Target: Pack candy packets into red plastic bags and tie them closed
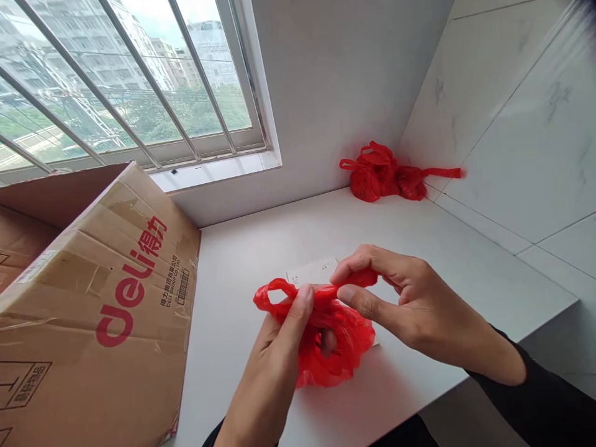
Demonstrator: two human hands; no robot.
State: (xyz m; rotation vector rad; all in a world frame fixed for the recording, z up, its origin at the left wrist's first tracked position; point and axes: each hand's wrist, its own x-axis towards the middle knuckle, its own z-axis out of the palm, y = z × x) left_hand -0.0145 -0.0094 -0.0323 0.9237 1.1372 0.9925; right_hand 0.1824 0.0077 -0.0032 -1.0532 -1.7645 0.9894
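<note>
A thin red plastic bag [347, 332] is bunched between my two hands above the white table. My left hand [274, 357] is closed on it, thumb on top, with a loop of the bag sticking out to the left and a fingertip showing through the folds. Thumb and fingers of my right hand [395, 295] pinch a twisted strip of the same bag at its upper right. Below the bag lies a flat white sheet or card [311, 272] with small dark marks, mostly covered by the bag and hands.
Several crumpled red bags [379, 174] lie in the back corner against the wall. An open cardboard box [139, 292] stands at the left. Behind it is a barred window [186, 81]. The white table's [488, 267] edge runs along the right and front.
</note>
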